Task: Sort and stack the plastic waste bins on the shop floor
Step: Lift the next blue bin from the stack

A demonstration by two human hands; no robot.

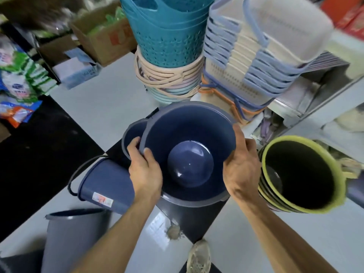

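- A glossy floor of large pale grey tiles [102, 99] set against black tiles [35, 154] fills the middle and lower frame, catching soft overhead light.
- An open brown cardboard box [106, 36] stands on the floor at the upper left, with a smaller pale blue carton [76, 71] just beside it.
- Bright printed plastic packets [21, 79] pile along the left edge.
- A pale grey metal shelf unit [319, 107] runs down the right side.
- Red cartons [346, 10] show in the upper right corner.
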